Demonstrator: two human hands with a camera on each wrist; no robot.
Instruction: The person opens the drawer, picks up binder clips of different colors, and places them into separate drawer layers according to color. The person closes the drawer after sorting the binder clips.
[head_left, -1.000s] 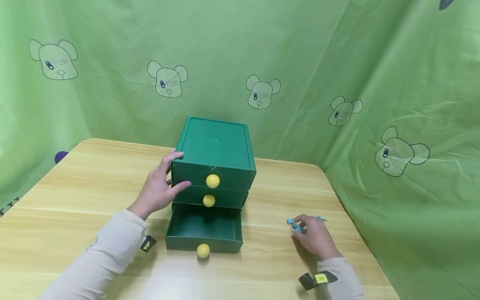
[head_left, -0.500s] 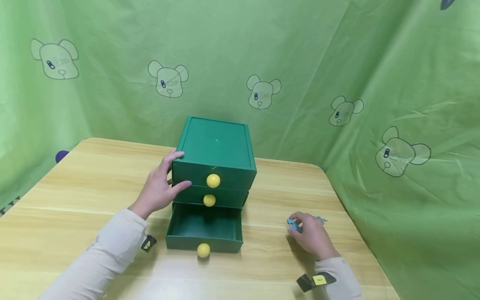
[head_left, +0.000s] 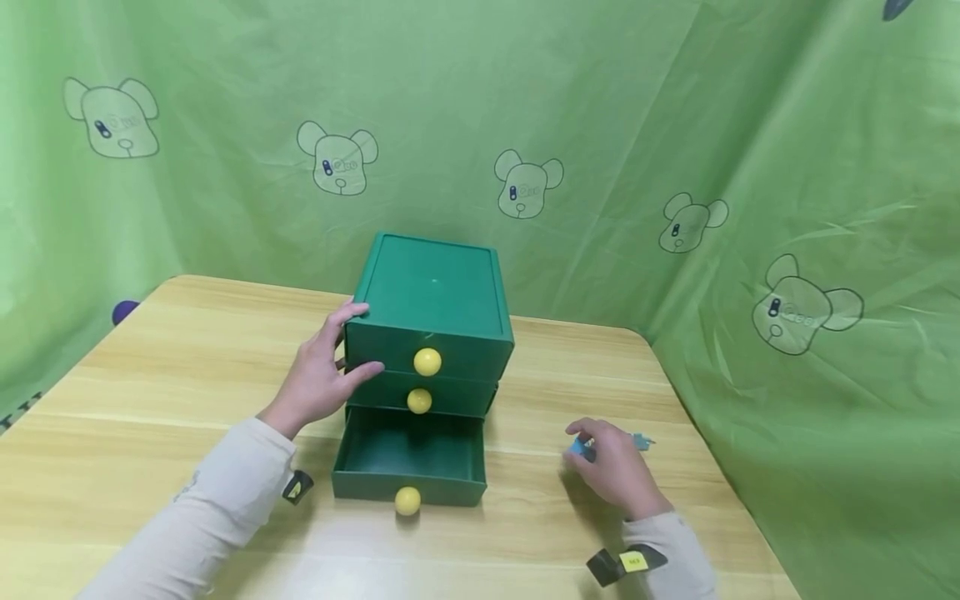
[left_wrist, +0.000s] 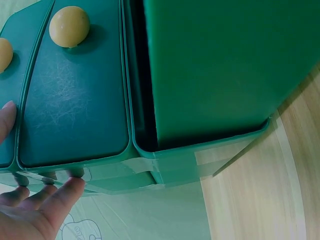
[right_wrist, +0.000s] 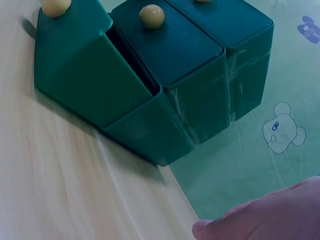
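A green plastic drawer cabinet with yellow round knobs stands mid-table. Its bottom drawer is pulled out, and its visible interior is bare. My left hand rests on the cabinet's left front corner, thumb on the front, other fingertips against the side and top edge. The fingers look fairly straight in the left wrist view. To the right of the cabinet, my right hand pinches a small blue binder clip, partly hidden by the fingers. More blue clips lie on the table behind that hand.
The wood-grain table has rounded far corners. A green curtain with bear-head drawings hangs behind it and along the right. The two upper drawers are closed. A purple round thing shows at the table's left edge.
My right hand has drawn slightly left toward the cabinet, and the blue binder clip has moved with it. The left hand and cabinet have kept their places.
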